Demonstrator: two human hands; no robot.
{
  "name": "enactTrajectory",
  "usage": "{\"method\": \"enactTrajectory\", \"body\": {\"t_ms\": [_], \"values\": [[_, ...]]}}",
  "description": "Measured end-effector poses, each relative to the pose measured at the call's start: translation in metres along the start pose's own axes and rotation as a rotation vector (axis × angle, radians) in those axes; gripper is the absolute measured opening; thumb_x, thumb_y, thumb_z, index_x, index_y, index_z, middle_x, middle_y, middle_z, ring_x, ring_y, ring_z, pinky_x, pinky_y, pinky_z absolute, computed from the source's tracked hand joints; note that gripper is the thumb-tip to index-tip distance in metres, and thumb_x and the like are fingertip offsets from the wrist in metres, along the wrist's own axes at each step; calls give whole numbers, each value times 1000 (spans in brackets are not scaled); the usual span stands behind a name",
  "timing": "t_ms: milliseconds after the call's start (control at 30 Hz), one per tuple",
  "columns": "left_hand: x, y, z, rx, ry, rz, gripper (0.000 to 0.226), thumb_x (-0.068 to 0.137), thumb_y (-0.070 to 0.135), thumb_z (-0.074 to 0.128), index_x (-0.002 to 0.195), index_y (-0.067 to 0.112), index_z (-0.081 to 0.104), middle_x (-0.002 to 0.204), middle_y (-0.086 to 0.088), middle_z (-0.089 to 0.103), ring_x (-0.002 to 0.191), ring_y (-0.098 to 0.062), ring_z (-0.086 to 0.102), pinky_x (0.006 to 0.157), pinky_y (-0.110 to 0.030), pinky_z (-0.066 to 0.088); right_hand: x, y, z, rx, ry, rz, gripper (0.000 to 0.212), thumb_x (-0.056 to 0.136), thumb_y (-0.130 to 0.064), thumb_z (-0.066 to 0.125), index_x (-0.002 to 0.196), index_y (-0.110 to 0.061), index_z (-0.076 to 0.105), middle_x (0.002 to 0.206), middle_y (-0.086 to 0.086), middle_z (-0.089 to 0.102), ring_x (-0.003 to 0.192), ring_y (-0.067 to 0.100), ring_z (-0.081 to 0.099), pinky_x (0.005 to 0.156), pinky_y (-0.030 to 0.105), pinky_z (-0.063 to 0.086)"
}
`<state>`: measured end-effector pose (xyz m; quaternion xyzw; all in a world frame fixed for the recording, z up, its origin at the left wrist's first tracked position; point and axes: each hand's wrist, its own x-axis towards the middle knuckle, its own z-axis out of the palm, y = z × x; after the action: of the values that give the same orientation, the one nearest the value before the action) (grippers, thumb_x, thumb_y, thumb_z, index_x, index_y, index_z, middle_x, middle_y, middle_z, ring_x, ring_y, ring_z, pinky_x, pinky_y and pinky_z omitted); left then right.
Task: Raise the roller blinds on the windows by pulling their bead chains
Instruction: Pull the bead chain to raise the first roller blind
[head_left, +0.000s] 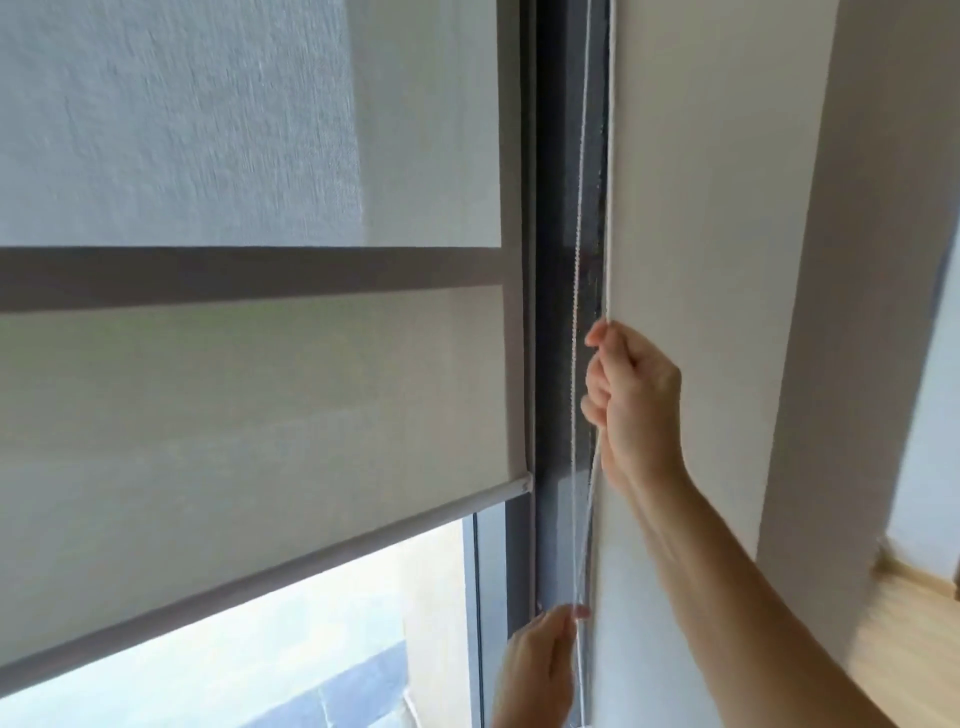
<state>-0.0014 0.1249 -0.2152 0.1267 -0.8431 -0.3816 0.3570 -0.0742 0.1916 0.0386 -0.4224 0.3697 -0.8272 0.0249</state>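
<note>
A pale grey roller blind (249, 395) covers most of the window, its bottom bar (322, 561) slanting across the lower left with bare glass below it. The white bead chain (577, 234) hangs as two strands along the dark window frame (553, 312), beside the wall. My right hand (636, 405) is closed around one strand at mid height. My left hand (540, 670) pinches the other strand low down, near the bottom edge of the view.
A white wall (711, 208) runs right of the chain, with a corner further right. A wooden floor (914, 623) shows at the lower right. Through the uncovered glass (291, 649) I see hazy sky and a building.
</note>
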Motion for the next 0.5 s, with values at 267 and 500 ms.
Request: {"method": "enactTrajectory", "body": {"t_ms": [267, 500], "values": [[95, 87, -77, -349, 146, 63, 65, 89, 65, 22, 113, 22, 63, 99, -13, 73, 92, -22, 68, 84, -38, 50, -51, 62, -34, 38, 87, 174, 37, 98, -7, 45, 71, -21, 66, 47, -8, 34, 37, 3, 22, 35, 14, 21], [188, 233, -127, -575, 161, 258, 32, 104, 36, 26, 117, 19, 50, 88, -4, 68, 65, -13, 67, 56, -27, 53, -115, 105, -29, -49, 80, 375, 31, 97, -12, 49, 68, -13, 61, 45, -6, 26, 36, 4, 18, 35, 14, 17]]}}
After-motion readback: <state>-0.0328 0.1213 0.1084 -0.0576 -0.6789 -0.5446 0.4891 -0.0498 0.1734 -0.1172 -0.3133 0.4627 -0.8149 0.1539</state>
